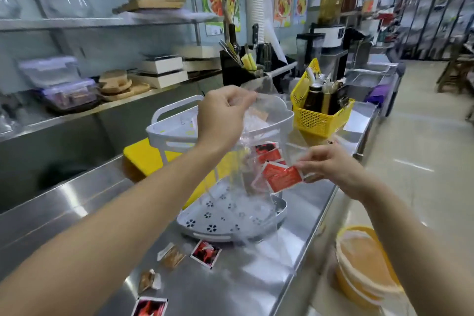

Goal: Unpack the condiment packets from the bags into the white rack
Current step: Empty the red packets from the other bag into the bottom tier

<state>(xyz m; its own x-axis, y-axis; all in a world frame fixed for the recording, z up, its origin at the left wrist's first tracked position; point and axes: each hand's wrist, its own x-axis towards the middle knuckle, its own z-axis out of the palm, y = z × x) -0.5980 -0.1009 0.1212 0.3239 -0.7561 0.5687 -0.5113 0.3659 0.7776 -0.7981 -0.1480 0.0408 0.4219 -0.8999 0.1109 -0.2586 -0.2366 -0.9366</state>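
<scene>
Nearest me, loose packets [206, 254] lie on the steel counter [230, 290] before the white rack [164, 136]; my right hand [333, 169] pinches a red packet [283, 178] between thumb and curled fingertips, against the clear bag [239, 185]; higher, my left hand [223, 115] grips the bag's gathered top, fingers closed tight; a yellow basket [320, 120] stands behind

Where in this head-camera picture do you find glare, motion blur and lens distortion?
Head view: glare streaks the steel counter by the white rack; blur smears the clear bag in the left hand; the wide lens bends the shelves; the right hand's red packets look sharper.
</scene>
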